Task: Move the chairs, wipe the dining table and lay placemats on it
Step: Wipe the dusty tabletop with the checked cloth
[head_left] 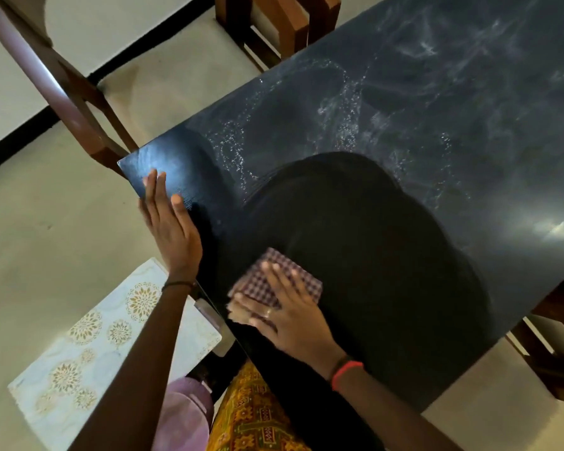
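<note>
Cloth comes first: the small folded maroon-and-white checked wiping cloth lies on the near part of the dark glossy rectangular tabletop. It is pinned flat under the right hand, whose fingers are spread and straight, pressing down and not curling round it. The cloth looks soft, thin and light. On so slick a surface it would likely bunch or slip from under the palm, so a broad flat press over its middle seems the best hold.

The left hand lies flat near the tabletop's near-left corner, fingers straight, holding nothing, seemingly bracing. Pale streaks and specks cover the far half, so I judge the wiping only partly done.

A brown wooden chair stands off the left corner, a second wooden chair is at the far end, and a third wooden chair shows at the right edge. All look stiff and weighty, best taken by the frame.

A white flat sheet with gold flower patterns lies low on the left. I cannot tell whether it is a placemat. No container shows in view.
</note>
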